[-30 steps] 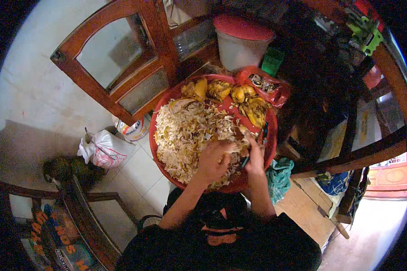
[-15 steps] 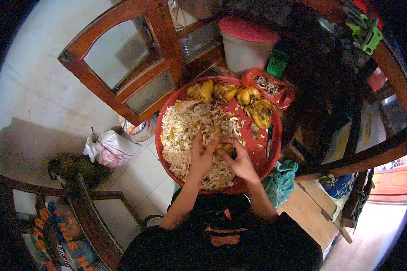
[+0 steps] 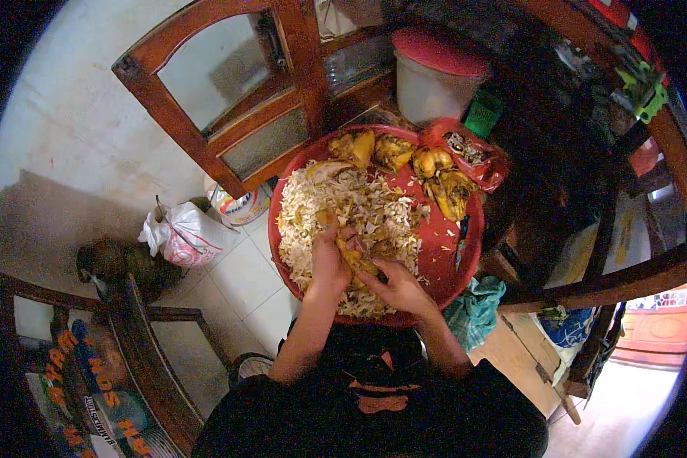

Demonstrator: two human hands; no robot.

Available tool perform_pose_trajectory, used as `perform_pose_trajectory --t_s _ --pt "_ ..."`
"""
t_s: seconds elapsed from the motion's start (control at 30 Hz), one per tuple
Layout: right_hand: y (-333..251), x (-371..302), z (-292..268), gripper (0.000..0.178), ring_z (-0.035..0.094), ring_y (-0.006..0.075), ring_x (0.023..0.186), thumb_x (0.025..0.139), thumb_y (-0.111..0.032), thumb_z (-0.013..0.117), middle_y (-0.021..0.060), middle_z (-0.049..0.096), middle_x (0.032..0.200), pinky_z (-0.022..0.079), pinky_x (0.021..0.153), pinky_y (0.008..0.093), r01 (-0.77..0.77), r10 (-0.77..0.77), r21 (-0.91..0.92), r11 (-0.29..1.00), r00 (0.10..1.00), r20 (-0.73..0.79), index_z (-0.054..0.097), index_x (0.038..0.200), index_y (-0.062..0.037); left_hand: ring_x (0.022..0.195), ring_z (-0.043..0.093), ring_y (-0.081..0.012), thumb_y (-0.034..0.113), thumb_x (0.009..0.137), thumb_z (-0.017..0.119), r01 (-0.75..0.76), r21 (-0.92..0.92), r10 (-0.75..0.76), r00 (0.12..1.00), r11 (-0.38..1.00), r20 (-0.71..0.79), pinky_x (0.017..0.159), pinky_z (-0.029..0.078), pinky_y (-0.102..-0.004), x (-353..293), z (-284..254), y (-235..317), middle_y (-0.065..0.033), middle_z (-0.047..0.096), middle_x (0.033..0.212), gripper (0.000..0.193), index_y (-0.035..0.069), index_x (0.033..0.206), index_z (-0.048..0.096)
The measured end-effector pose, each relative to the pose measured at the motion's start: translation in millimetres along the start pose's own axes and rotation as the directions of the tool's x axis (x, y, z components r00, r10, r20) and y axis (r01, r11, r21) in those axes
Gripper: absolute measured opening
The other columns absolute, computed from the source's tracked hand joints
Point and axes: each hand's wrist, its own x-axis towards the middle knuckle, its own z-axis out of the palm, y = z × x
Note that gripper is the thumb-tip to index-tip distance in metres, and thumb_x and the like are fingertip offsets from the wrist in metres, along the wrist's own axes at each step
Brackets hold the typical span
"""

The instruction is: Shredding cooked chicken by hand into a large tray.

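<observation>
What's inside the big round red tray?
The big round red tray holds a heap of pale, shredded food, yellow-brown meat pieces along its far edge and a slim dark tool at the right. The heap covers the bottom beneath it, so that's hidden.

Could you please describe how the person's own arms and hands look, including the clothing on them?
The left hand and right hand look ungloved. The forearms are bare below loose black sleeves, part of a black shirt with an orange-pink print.

free tray floor right of rice, chicken pieces beyond
</observation>
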Motion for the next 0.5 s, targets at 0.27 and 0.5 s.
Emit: perform_pose_trajectory --t_s 0.27,0.5 --pt "-45.1 3.7 -27.9 0.029 0.061 0.0247 0.078 0.086 -0.020 0.055 0.0202 0.062 0.086 0.046 0.069 0.0353 -0.220 0.183 0.092 0.971 0.935 0.303 0.056 0.105 0.0013 0.047 0.036 -0.0101 0.033 0.093 0.042 -0.112 -0.036 0.097 0.954 0.993 -0.283 0.045 0.034 -0.0257 -1.9 22.5 9.1 0.0014 0.042 0.063 0.026 0.012 0.080 0.046" --pt "24.7 -26.8 -68.6 0.022 0.060 0.0246 0.091 0.087 -0.021 0.056 0.0106 0.065 0.096 0.044 0.085 0.0367 -0.396 0.432 0.353 0.848 0.901 -0.026 0.062 0.099 -0.0038 0.051 0.045 -0.0110 0.023 0.089 0.049 -0.157 0.159 0.174 0.979 0.975 -0.103 0.046 0.039 -0.0252 -11.9 -2.9 56.3 -0.0012 0.049 0.066 0.014 0.008 0.090 0.049"
